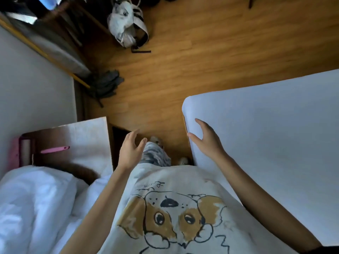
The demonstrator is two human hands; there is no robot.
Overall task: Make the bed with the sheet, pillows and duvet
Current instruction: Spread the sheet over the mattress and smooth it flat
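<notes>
Both hands hang loose in front of me with fingers spread and nothing in them. My left hand (131,151) hovers over the gap between the furniture, thumb apart from the fingers. My right hand (206,137) reaches toward the rounded corner of the mattress (266,136), fingers relaxed and just over its edge; I cannot tell whether they touch it. That mattress fills the right side, smooth, pale and flat, its surface unwrinkled; a thin wooden bed frame (185,129) shows along its near edge.

At lower left lies a heap of white bedding (34,204), soft, puffy and creased; I cannot tell duvet from pillows in it. Behind it stands a low desk (88,136) with a pale, worn top, carrying a pink strip-like object (55,149), with a pink holder (23,151) with a roll in it at its left end.

A white bag (126,24) with dark straps slumps on the wooden floor (201,52), open-mouthed, contents unclear. Dark grey cloth (104,85) is bunched by the wall. My white shirt (174,208) with a printed dog face covers the lower middle.
</notes>
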